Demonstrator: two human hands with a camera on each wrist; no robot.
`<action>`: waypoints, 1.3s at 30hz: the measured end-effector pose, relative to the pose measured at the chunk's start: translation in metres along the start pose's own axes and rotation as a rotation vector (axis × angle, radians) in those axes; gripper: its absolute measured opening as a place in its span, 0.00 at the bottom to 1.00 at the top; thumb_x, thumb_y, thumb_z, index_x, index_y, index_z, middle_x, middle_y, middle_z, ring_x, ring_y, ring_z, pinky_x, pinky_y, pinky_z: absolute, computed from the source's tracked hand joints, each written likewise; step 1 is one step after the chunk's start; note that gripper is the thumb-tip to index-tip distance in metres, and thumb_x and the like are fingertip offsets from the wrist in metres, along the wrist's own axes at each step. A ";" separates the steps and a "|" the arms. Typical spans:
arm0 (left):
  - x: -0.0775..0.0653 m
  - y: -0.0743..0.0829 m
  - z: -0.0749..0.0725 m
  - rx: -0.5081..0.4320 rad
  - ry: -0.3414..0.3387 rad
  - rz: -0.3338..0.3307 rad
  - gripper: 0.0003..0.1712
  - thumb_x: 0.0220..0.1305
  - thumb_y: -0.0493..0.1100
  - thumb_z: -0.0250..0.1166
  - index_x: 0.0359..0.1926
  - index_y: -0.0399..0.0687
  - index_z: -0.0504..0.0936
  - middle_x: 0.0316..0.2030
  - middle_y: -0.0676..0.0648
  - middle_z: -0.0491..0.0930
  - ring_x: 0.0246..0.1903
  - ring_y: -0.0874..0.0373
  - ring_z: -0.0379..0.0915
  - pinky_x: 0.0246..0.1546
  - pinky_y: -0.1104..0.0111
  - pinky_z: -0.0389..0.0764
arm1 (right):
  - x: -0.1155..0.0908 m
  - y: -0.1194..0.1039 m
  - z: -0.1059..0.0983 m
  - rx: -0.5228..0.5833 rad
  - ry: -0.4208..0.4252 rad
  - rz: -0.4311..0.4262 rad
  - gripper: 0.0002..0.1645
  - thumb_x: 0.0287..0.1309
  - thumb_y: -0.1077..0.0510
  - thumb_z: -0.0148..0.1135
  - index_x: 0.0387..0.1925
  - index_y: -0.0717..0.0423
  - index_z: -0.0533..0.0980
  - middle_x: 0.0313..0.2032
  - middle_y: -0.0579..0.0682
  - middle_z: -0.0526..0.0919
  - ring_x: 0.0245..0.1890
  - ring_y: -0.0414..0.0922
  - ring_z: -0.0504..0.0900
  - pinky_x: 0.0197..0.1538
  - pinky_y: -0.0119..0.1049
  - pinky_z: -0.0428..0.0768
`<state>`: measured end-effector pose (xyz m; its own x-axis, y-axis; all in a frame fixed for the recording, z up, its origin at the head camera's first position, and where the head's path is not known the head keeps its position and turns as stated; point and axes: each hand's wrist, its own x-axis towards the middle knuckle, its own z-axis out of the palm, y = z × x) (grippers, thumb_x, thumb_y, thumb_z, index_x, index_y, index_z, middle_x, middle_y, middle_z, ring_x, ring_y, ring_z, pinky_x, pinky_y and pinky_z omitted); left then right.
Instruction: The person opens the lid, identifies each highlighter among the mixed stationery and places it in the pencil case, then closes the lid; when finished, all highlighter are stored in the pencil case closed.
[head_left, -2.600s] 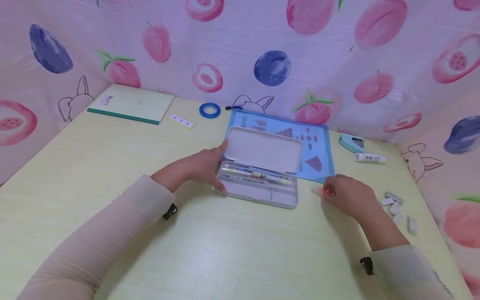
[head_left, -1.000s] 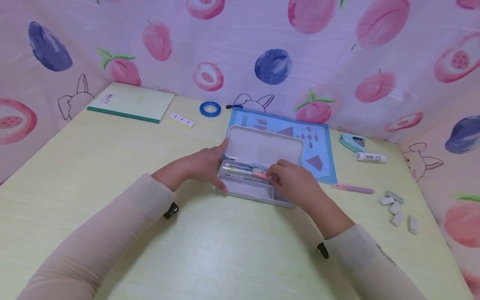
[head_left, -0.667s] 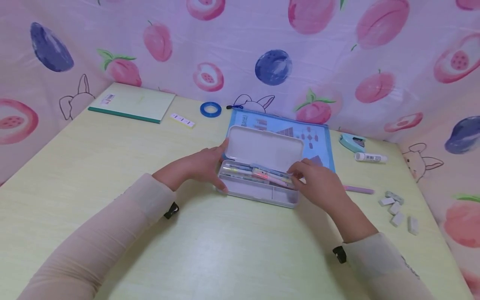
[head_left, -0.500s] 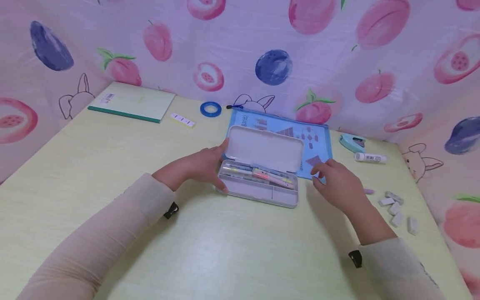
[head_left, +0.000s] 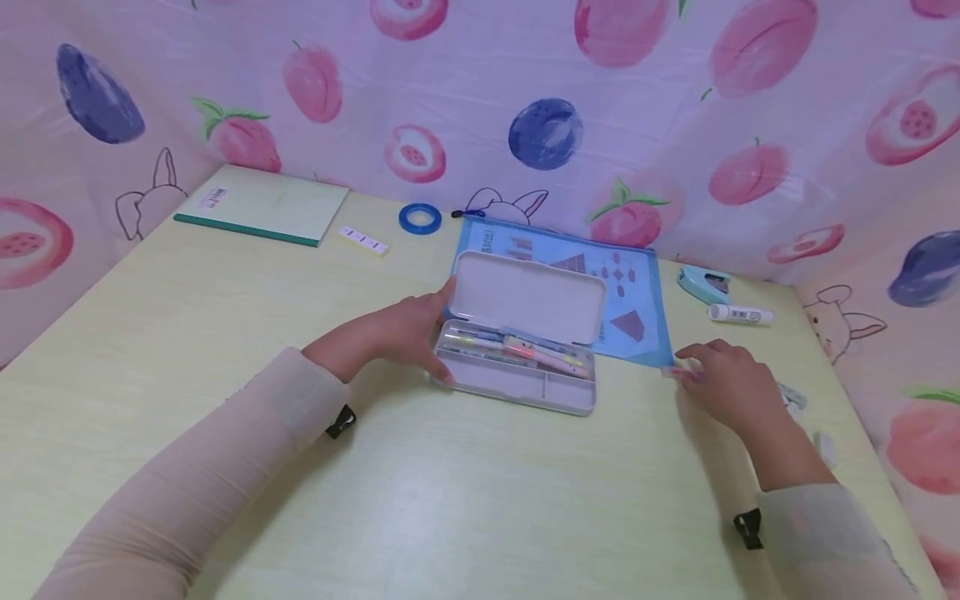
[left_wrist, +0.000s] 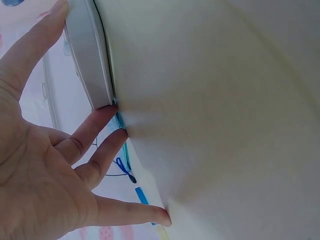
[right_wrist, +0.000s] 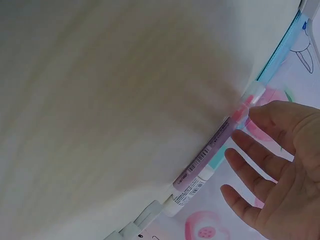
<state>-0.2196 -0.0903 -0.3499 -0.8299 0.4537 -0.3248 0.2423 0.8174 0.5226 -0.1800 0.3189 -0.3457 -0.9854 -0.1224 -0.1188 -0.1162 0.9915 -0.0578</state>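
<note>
An open white pencil case [head_left: 495,381] stands in the middle, its lid [head_left: 528,296] leaning back. Several pens lie in its rear compartment, a pink-and-white pen [head_left: 551,357] on top. My left hand [head_left: 408,333] rests at the case's left end; in the left wrist view its thumb and a fingertip touch opposite corners, other fingers spread straight on the table. My right hand [head_left: 731,383] is at a purple highlighter [right_wrist: 202,157] with a pink tip under a clear cap, lying on the table. One fingertip overlaps the pink end; the other fingers are loosely bent beside it.
A blue zip pouch [head_left: 630,321] lies behind the case. Behind the right hand are a mint stapler [head_left: 703,286], a glue stick [head_left: 740,315] and several small erasers [head_left: 825,447], partly covered. Back left: a notebook [head_left: 262,204], a sticky-tab strip [head_left: 363,241] and blue tape [head_left: 420,218].
My right hand brought the pink-and-white pen from the right into the case, let go of it and moved back right to the purple highlighter. My left hand stayed at the case.
</note>
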 end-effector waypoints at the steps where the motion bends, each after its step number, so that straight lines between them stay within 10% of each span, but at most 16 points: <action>1: 0.000 0.000 0.000 -0.001 0.000 0.001 0.76 0.32 0.62 0.74 0.69 0.55 0.26 0.66 0.47 0.55 0.66 0.52 0.44 0.63 0.56 0.54 | 0.000 0.000 0.000 -0.004 -0.012 0.004 0.21 0.56 0.54 0.58 0.52 0.55 0.73 0.50 0.64 0.71 0.48 0.65 0.67 0.43 0.65 0.65; 16: 0.001 -0.001 0.002 0.014 0.006 0.002 0.77 0.31 0.63 0.74 0.68 0.55 0.26 0.66 0.48 0.54 0.65 0.52 0.45 0.63 0.56 0.54 | 0.003 -0.011 -0.005 0.073 -0.131 0.030 0.16 0.53 0.53 0.62 0.43 0.55 0.75 0.38 0.53 0.79 0.36 0.50 0.73 0.39 0.49 0.75; 28: 0.001 -0.002 0.001 0.009 0.005 -0.003 0.76 0.32 0.62 0.74 0.69 0.55 0.26 0.65 0.48 0.57 0.65 0.52 0.45 0.63 0.56 0.54 | 0.003 -0.085 -0.044 0.668 0.051 -0.168 0.17 0.54 0.47 0.61 0.41 0.51 0.71 0.39 0.48 0.76 0.39 0.44 0.76 0.39 0.32 0.78; 39: -0.001 -0.002 0.000 0.004 0.017 0.021 0.76 0.32 0.62 0.74 0.69 0.54 0.26 0.63 0.47 0.60 0.64 0.52 0.49 0.63 0.57 0.54 | 0.015 -0.112 -0.033 0.641 0.061 -0.151 0.13 0.53 0.51 0.62 0.39 0.46 0.70 0.38 0.43 0.76 0.40 0.39 0.76 0.42 0.36 0.78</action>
<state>-0.2195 -0.0922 -0.3503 -0.8329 0.4648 -0.3003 0.2620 0.8093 0.5258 -0.1856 0.2075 -0.3088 -0.9715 -0.2368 -0.0080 -0.1748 0.7393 -0.6502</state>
